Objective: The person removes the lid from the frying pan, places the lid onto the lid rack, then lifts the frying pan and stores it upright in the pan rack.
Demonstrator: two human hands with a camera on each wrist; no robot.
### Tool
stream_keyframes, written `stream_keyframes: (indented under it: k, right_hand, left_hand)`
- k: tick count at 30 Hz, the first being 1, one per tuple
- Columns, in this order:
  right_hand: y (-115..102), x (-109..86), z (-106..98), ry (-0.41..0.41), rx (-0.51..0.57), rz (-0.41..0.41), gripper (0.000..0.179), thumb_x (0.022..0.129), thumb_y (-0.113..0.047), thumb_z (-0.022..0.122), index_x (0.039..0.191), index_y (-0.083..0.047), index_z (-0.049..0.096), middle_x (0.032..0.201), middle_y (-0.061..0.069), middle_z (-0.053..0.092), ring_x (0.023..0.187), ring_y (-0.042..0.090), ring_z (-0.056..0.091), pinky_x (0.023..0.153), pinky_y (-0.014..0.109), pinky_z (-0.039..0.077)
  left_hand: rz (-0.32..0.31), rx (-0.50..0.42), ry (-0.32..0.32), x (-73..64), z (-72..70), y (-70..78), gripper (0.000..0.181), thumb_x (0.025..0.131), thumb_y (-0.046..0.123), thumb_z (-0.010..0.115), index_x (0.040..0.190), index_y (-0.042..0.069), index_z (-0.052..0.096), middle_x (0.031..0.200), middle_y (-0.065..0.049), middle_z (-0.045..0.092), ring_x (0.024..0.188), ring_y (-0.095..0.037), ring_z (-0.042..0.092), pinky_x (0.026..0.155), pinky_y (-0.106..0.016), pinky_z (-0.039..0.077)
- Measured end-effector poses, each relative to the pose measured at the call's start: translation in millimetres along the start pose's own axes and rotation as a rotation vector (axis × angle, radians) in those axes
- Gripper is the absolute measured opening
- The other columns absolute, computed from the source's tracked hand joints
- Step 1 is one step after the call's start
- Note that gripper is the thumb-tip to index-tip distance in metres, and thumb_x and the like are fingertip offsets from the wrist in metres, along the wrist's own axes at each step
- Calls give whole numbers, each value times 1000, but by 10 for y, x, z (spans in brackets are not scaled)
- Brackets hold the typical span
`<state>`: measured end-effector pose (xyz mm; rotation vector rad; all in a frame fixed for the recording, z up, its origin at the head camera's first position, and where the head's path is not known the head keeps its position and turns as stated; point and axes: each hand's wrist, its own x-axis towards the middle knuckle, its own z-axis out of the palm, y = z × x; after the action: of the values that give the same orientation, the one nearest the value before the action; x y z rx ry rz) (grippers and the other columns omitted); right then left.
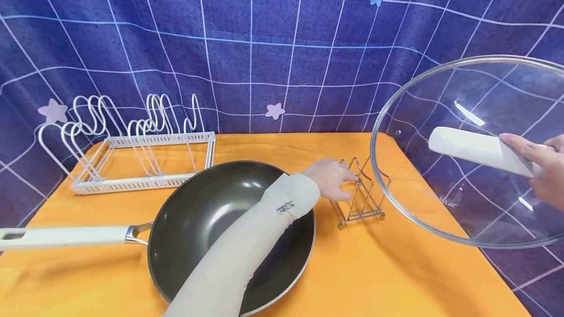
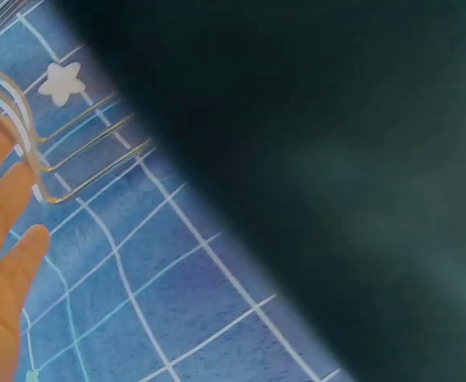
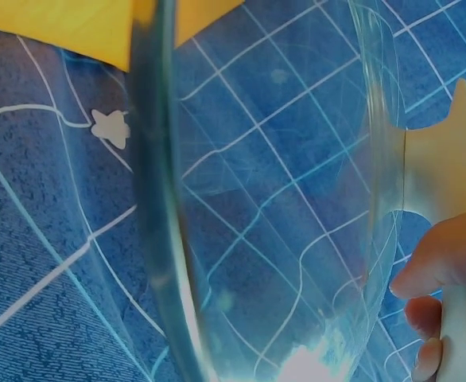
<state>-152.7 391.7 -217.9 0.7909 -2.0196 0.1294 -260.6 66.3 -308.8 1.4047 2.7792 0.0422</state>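
Note:
My right hand (image 1: 548, 163) grips the long white handle (image 1: 480, 150) of a large round glass pot lid (image 1: 410, 199), held up on edge at the right. In the right wrist view the thumb and fingers (image 3: 426, 370) wrap that handle, and the glass with its metal rim fills the middle. My left hand (image 1: 330, 178) reaches across a dark wok (image 1: 194, 214) to a small metal wire rack (image 1: 363, 215). Its fingers lie fairly straight at the rack's upper wires, thumb apart, as the left wrist view shows beside the wires (image 2: 98, 177).
The wok lies on the orange-covered table (image 1: 264, 148), its white handle (image 1: 79, 237) pointing left. A white dish rack (image 1: 132, 183) with looped prongs stands behind it at the left. A blue checked curtain (image 1: 246, 62) with stars hangs around the back and right.

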Motion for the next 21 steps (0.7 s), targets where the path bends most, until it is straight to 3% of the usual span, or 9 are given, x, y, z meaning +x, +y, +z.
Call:
stream_keyframes:
  k: [1,4,5,6,8,10,17,19,21]
  right_hand:
    - [1,-4,4,-3,-14,-12,135,34,26,41,143,-54,27,117,-40,51,54,39,30,55,26,24]
    - [-3,-21,25,0,-23,-41,137,34,26,42,143,-55,25,123,-39,49,55,37,29,54,28,28]
    - [-6,-26,35,2,-8,-44,138,33,27,42,143,-55,25,131,-44,37,57,36,28,58,26,29]
    - [-8,-25,37,10,-8,-48,138,32,27,41,143,-54,26,131,-44,37,56,33,28,59,22,28]
    - [-10,-15,35,16,19,-58,141,29,30,41,143,-52,27,137,-42,28,56,28,27,68,16,26]
    - [-6,0,20,10,43,-61,142,26,31,40,142,-51,29,139,-38,30,56,23,26,72,13,18]
    - [-48,14,-29,-56,-26,-34,145,25,28,42,142,-56,20,140,-41,22,58,34,29,59,26,24]
    - [-65,18,-20,-46,-68,-47,142,30,26,44,142,-57,20,130,-31,52,56,38,30,52,34,29]
    - [-72,24,-10,-38,-107,-74,137,35,24,45,143,-56,20,97,-8,66,53,38,31,46,41,30]
  left_hand:
    - [-6,0,-2,14,-9,5,48,88,40,54,132,23,59,129,7,60,118,-12,55,97,-24,42]
    - [-26,-9,-4,56,-32,19,42,88,38,54,125,23,65,119,9,66,99,-7,62,81,-21,48]
    - [-33,-17,-6,66,-38,22,41,87,38,54,123,23,67,118,9,66,96,-7,62,78,-21,49]
    - [-39,-25,-5,72,-42,24,40,87,38,54,122,23,67,117,10,66,94,-6,62,76,-20,49]
    - [-40,-22,-1,77,-38,22,40,87,38,53,122,24,67,118,10,66,93,-6,62,75,-20,48]
    - [-36,-17,6,73,-24,13,42,88,39,52,125,24,66,119,9,66,98,-7,62,76,-21,49]
    - [-9,-15,49,20,53,-27,45,88,38,53,130,24,61,130,7,59,110,-13,60,84,-25,50]
    - [0,-15,54,2,60,-28,46,88,39,54,131,24,60,132,7,57,116,-14,58,88,-25,49]
    - [5,-16,57,-14,60,-27,46,88,39,55,132,24,60,134,8,55,121,-15,54,93,-25,47]
